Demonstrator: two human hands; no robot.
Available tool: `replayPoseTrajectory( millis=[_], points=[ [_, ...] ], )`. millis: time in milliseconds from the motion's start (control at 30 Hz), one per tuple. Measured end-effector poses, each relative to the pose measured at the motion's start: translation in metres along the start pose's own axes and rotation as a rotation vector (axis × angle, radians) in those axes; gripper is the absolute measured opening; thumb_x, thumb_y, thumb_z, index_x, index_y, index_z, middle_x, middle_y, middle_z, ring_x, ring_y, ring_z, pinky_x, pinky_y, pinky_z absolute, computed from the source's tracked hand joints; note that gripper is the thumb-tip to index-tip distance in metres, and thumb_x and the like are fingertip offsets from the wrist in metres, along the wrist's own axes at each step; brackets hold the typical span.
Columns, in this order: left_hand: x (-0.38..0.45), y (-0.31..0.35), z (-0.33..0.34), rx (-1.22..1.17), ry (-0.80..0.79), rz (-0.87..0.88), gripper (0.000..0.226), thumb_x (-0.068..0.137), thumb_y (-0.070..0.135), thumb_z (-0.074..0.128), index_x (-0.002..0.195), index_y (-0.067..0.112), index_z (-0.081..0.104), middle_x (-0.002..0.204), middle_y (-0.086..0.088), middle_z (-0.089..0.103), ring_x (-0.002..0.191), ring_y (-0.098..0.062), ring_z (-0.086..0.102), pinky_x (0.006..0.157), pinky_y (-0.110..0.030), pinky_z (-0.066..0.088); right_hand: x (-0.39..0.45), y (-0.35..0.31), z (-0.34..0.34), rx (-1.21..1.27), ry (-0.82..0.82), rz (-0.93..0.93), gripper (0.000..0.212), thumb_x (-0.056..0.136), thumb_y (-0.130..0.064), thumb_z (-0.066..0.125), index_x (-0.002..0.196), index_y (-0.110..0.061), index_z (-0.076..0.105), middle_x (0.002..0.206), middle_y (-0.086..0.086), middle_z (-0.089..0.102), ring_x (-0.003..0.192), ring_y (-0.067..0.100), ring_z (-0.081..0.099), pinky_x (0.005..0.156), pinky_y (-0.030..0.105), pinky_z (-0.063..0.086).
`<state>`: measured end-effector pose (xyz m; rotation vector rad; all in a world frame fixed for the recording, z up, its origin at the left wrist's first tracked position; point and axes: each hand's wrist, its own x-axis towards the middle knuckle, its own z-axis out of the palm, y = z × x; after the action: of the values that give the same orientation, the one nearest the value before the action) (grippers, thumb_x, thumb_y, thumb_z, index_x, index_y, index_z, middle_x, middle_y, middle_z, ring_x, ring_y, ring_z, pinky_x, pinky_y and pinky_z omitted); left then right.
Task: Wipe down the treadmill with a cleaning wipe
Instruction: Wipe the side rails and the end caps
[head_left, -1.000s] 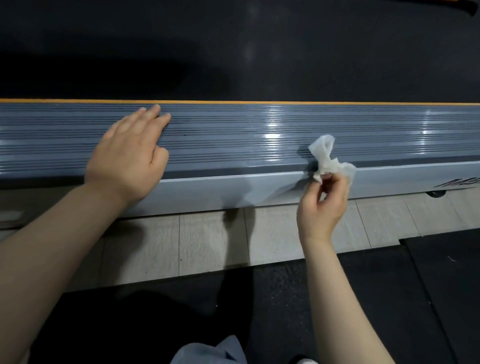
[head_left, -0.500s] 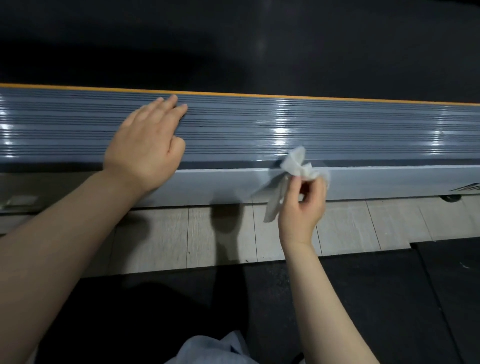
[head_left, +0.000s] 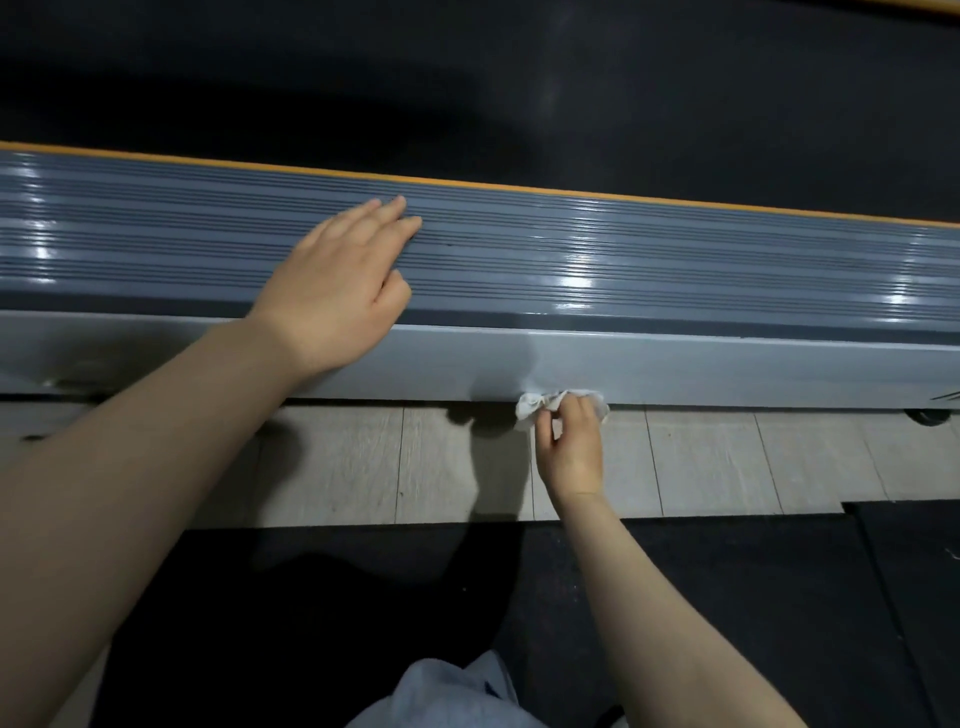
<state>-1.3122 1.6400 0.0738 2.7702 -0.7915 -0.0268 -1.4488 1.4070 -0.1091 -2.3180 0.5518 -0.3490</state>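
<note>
— Head view first: what do we have in front of us?

— We look down on the treadmill's grey side rail (head_left: 623, 260), ribbed on top and glossy, with an orange stripe (head_left: 519, 186) along its far edge and the black belt (head_left: 519, 78) beyond it at 12 o'clock.

— And our left hand (head_left: 337, 275)?

— It lies flat on the ribbed top of the rail, at about 10 o'clock from the middle of the view. Its fingers (head_left: 387, 215) are straight and close together, pointing toward 1 o'clock, and they grip nothing; the heel of the hand hangs over the rail's near edge.

— Where is the wipe?

— We see the white cleaning wipe (head_left: 535, 405) crumpled against the bottom edge of the rail's smooth front face (head_left: 727, 364), just right of the middle of the view. Our right hand (head_left: 571, 452) pinches it from below, fingers curled round the bunched cloth, with the thumb on the left side. A loose end of the wipe sticks out toward 9 o'clock, another peeks past the hand toward 3 o'clock.

— What lies under the rail?

— We see a strip of pale floor tiles (head_left: 727, 457), with the hands' shadows on it. Nearer to us, at 6 o'clock, a black mat (head_left: 779, 597) and a fold of light cloth (head_left: 452, 691) at the bottom edge.
</note>
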Motion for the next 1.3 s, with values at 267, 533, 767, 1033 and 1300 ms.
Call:
replayPoseTrajectory(
  millis=[267, 533, 767, 1033, 1300],
  points=[
    [-0.033, -0.079, -0.018, 0.021, 0.079, -0.122, 0.064, 0.092, 0.044, 0.028, 0.149, 0.016, 0.039, 0.157, -0.008, 0.036, 0.144, -0.028, 0.032, 0.118, -0.051, 0.025, 0.016, -0.086, -0.037, -0.015, 0.285, -0.467, 0.018, 0.091, -0.014, 0.054, 0.075, -0.005, 0.051, 0.076, 0.007, 0.048, 0.071, 0.021, 0.043, 0.062, 0.028, 0.033],
    [-0.062, -0.107, -0.017, 0.129, 0.237, -0.166, 0.056, 0.1, 0.034, 0.028, 0.149, 0.014, 0.042, 0.155, -0.011, 0.039, 0.143, -0.03, 0.036, 0.118, -0.044, 0.024, -0.002, -0.021, 0.019, -0.317, -0.022, -0.39, 0.02, 0.087, -0.021, 0.054, 0.077, -0.007, 0.063, 0.075, 0.01, 0.061, 0.074, 0.035, 0.059, 0.073, 0.037, 0.038],
    [-0.064, -0.113, -0.01, 0.178, 0.313, -0.112, 0.051, 0.104, 0.03, 0.03, 0.147, 0.009, 0.045, 0.153, -0.014, 0.042, 0.141, -0.031, 0.04, 0.118, -0.042, 0.024, 0.001, -0.119, -0.006, -0.111, 0.242, -0.656, 0.017, 0.089, -0.014, 0.061, 0.075, -0.003, 0.061, 0.082, 0.013, 0.058, 0.076, 0.027, 0.048, 0.064, 0.033, 0.039],
    [-0.07, -0.12, -0.022, 0.141, 0.118, -0.05, 0.063, 0.103, 0.045, 0.021, 0.152, 0.01, 0.036, 0.16, -0.013, 0.03, 0.148, -0.029, 0.028, 0.121, -0.044, 0.018, -0.006, -0.104, 0.036, -0.384, 0.124, -0.821, 0.016, 0.092, -0.014, 0.055, 0.078, -0.009, 0.062, 0.079, 0.011, 0.058, 0.073, 0.034, 0.054, 0.071, 0.043, 0.045],
    [-0.063, -0.123, -0.031, 0.1, -0.056, -0.098, 0.066, 0.102, 0.052, 0.016, 0.159, 0.019, 0.008, 0.167, -0.004, -0.001, 0.153, -0.018, -0.003, 0.12, -0.03, -0.005, -0.019, -0.144, 0.033, -0.166, 0.121, -0.627, 0.022, 0.093, -0.018, 0.055, 0.077, -0.004, 0.061, 0.08, 0.011, 0.059, 0.074, 0.027, 0.052, 0.065, 0.032, 0.039]
  ],
)
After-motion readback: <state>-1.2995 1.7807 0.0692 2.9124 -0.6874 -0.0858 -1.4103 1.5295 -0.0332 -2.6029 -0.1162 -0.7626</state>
